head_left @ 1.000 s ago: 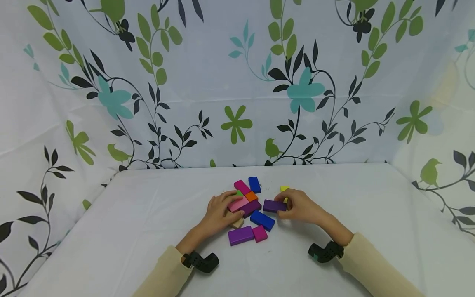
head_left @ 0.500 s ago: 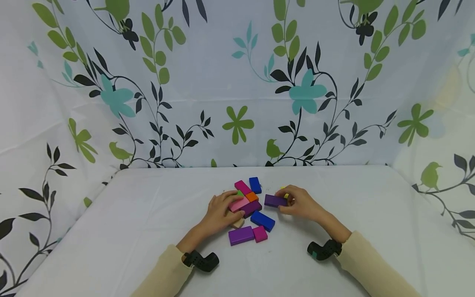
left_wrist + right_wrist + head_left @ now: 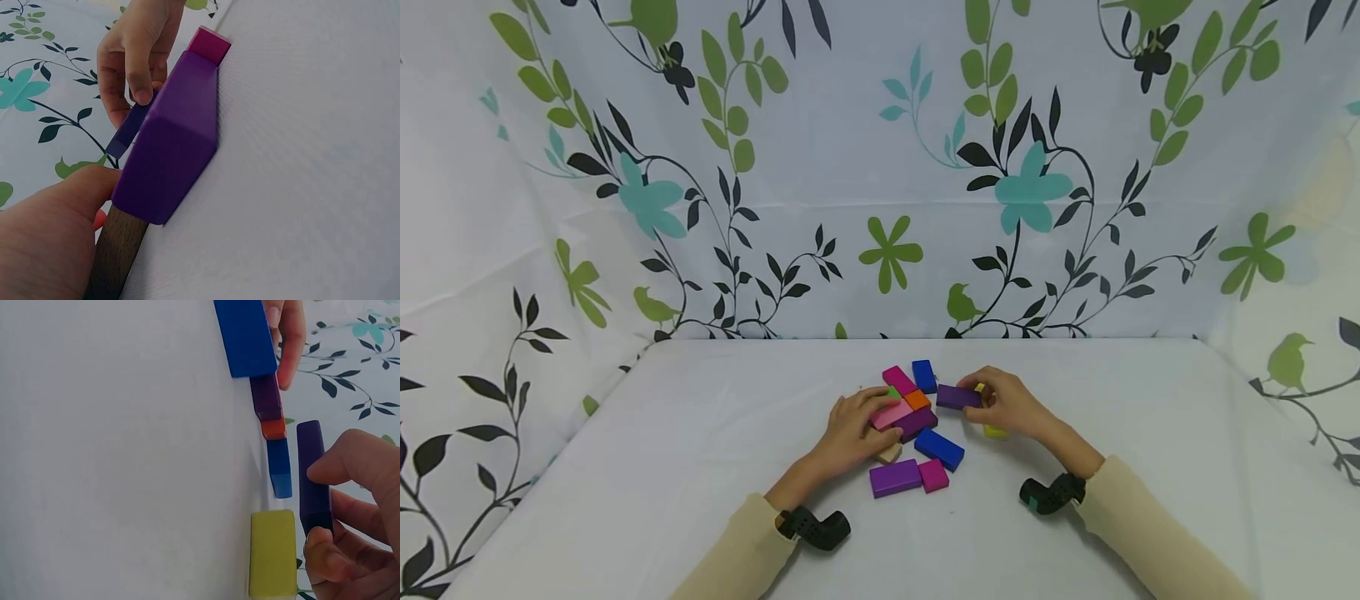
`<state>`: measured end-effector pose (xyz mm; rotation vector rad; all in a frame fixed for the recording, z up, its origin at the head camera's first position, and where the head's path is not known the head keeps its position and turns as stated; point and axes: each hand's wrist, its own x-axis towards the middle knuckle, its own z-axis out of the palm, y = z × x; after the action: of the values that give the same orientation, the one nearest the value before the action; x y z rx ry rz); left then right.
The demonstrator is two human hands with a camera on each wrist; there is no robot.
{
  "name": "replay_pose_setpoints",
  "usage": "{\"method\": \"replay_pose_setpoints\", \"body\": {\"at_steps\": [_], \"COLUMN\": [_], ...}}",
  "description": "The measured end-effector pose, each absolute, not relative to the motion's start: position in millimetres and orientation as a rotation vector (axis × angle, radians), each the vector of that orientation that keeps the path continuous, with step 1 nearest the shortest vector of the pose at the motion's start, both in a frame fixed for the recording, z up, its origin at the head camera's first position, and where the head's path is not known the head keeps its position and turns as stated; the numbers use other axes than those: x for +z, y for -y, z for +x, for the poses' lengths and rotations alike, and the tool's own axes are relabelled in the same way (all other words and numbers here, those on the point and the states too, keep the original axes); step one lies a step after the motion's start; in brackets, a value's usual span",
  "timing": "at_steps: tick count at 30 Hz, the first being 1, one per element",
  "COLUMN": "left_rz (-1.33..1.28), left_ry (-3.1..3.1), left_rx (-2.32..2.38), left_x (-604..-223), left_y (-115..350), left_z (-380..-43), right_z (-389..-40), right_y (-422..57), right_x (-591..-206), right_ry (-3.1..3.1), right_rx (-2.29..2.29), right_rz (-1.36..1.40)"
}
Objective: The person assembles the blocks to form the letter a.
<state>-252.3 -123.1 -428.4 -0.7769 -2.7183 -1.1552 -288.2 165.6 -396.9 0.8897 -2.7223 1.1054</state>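
right fingers' (image 3: 340, 464) purple block (image 3: 958, 397) nearer rear blue block (image 3: 925, 377)

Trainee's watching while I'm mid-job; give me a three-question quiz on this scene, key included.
1. True or false: the right grip holds an orange block.
2. How many blue blocks show in the head view?
3. Which lies right beside the pink block closest to the person?
A) yellow block
B) green block
C) purple block

Key:
1. False; it holds a dark purple block.
2. Two.
3. C.
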Motion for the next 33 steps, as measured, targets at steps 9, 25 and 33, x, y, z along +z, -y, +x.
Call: {"method": "replay_pose_setpoints", "body": {"at_steps": [9, 25, 33], "left_rz": [-0.783, -0.803, -0.796], "left_ry": [2.727, 2.733, 2.725], "left_rx": [-1.144, -1.136, -1.12], "left_x": [-426, -425, -426], "left_y": [123, 123, 124], "left_z": [-252, -250, -251], "right_z": [-296, -305, -308], "right_y": [-166, -166, -165], "right_x": [-396, -396, -394], "right_ry": [2.77, 2.809, 2.835], "right_rx": [1.092, 1.04, 1.044], "right_rz": [0.853, 0.873, 0.869]}}
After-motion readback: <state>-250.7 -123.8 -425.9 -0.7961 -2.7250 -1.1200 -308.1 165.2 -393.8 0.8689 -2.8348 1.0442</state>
